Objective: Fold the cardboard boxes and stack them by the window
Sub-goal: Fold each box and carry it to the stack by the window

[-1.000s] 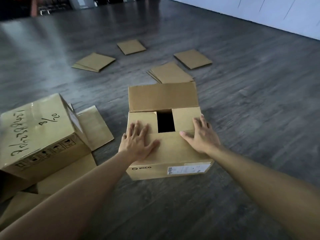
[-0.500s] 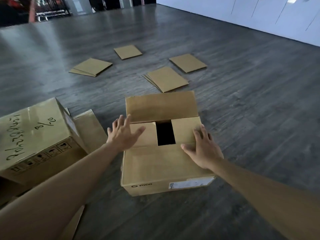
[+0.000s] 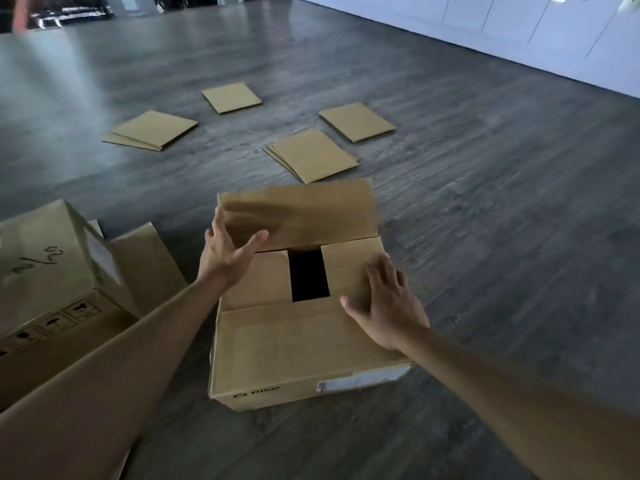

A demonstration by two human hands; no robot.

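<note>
3 of the box's [image 3: 304,348] top flaps already lie down — the near long flap and the 2 short side flaps, with a dark gap [image 3: 309,275] showing between the short ones. Only the far flap [image 3: 311,213] stands up, at the centre of the frame.

We judge the main risk to be the near flap springing up: if our right hand [image 3: 388,306] lifts before the far flap comes down, the cardboard may pop open again. Another risk is the far flap being pushed outward rather than folded inward, should our left hand [image 3: 228,251] catch it on the wrong face. The box could also slide on the smooth floor [image 3: 485,202] under an uneven push.

Our left hand reaches up toward the far flap's left end, fingers spread and relaxed, gripping nothing; motion blur hides whether the fingertips touch the flap. Our right hand lies flat with straight fingers, pressing the right short flap and the near flap — no grasp there either.

A finished box [image 3: 52,268] sits at the left edge, and 4 flat piles of cardboard [image 3: 311,154] wait in the upper middle of the frame.
</note>
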